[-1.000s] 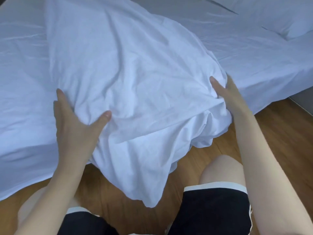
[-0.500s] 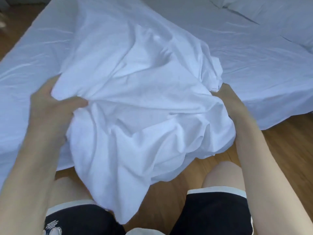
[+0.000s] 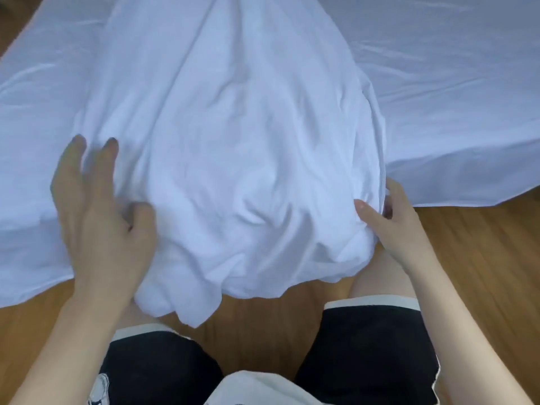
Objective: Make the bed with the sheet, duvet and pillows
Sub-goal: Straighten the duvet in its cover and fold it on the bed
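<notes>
No brand, label or readable writing shows on any cloth. The bunched white duvet (image 3: 248,159) lies heaped over the near corner of the bed, its lower folds hanging past the bed's edge above the wooden floor (image 3: 482,258). The left hand (image 3: 99,217) rests on the duvet's left side, fingers straight and spread, thumb pressing into the cloth. The right hand (image 3: 394,220) pinches the duvet's right edge, thumb on top, fingers curled behind. The white sheet (image 3: 453,112) covers the bed on both sides of the duvet, draping toward bare floor at either side of it. Black shorts (image 3: 365,355) show below the duvet
</notes>
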{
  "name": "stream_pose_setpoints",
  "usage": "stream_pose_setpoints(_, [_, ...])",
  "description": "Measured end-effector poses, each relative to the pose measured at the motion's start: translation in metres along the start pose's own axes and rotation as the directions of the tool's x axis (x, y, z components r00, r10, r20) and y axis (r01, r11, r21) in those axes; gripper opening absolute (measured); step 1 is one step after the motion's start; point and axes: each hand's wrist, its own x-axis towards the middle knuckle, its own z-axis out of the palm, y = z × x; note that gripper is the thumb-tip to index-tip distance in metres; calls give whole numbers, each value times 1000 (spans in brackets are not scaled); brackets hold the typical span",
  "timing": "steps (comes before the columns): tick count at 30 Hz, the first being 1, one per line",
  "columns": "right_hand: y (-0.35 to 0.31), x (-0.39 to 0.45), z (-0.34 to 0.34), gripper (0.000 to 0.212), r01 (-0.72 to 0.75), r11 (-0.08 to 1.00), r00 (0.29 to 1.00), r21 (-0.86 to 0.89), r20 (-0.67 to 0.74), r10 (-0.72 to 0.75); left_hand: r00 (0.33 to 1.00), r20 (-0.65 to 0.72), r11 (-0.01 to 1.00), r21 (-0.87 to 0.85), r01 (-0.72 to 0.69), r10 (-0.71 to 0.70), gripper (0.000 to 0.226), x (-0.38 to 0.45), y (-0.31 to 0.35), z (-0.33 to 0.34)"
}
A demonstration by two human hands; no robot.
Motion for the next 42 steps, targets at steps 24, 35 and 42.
stream_pose_setpoints(24, [12, -92, -28, 33, 53, 984, 993, 167, -117, -34, 371, 88, 380, -148, -913, 925, 39, -52, 162, 71])
stream_pose_setpoints(35, [31, -140, -31, 18, -43, 972, 952, -230, -304, -30, 206, 271, 268, -216, -939, 940, 37, -77, 178, 58])
stream_pose_setpoints(42, [29, -140, -35, 43, 14, 976, 969, -217, -238, -67, -111, 518, -30, -163, -986, 848, 18, -67, 205, 90])
